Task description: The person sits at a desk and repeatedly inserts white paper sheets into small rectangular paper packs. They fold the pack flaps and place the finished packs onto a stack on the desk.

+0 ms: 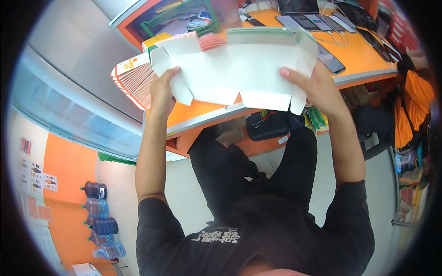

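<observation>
While both hands, left hand and right hand, pinch its side edges, a flat white carton blank hangs above the orange desk; light, bendable card, likely best gripped near the creases.

I've got a flat, unfolded white carton blank held up over the orange counter, flaps hanging along its lower edge. Behind it on the left sits a fanned stack of more flat cartons, pinkish edges, yellow-and-white top face. Along the back of the counter, a row of dark phone screens lies side by side. Down on the left, small paper signs are stuck to the wall.
</observation>
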Motion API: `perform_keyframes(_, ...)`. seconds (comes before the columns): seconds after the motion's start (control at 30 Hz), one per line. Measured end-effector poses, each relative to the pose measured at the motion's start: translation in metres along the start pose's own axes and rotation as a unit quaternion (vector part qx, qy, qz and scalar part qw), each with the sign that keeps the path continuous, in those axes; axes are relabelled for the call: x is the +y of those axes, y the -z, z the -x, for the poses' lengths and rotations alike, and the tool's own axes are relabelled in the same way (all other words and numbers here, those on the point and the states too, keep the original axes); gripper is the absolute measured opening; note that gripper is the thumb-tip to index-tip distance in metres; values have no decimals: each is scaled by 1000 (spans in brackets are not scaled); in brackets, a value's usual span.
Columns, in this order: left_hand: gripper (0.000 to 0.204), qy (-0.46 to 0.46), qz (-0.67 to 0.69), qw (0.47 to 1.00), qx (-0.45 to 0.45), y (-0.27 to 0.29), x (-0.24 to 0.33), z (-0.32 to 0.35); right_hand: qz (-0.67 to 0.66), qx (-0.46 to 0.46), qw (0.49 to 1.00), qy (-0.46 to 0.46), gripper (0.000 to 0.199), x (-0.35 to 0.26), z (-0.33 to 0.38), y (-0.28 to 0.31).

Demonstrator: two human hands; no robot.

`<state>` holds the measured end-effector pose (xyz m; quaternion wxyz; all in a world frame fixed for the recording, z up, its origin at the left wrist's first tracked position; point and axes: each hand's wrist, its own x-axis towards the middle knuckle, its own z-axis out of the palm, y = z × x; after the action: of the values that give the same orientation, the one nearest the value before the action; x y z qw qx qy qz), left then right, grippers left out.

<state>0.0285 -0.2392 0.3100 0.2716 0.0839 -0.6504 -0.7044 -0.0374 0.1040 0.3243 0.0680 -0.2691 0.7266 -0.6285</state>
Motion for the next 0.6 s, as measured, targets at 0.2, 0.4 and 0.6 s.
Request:
perform_keyframes(0.2,44,-160,211,955,-134,-5,-43,-53,286,99,871,387,46,-9,50,-79)
perform_keyframes(0.4,50,-171,351,869,-303,-34,-49,-59,450,125,772,431,42,-9,82,-127)
perform_keyframes(0.6,47,-180,327,858,-353,-49,-48,-64,470,142,754,437,40,-3,89,-130)
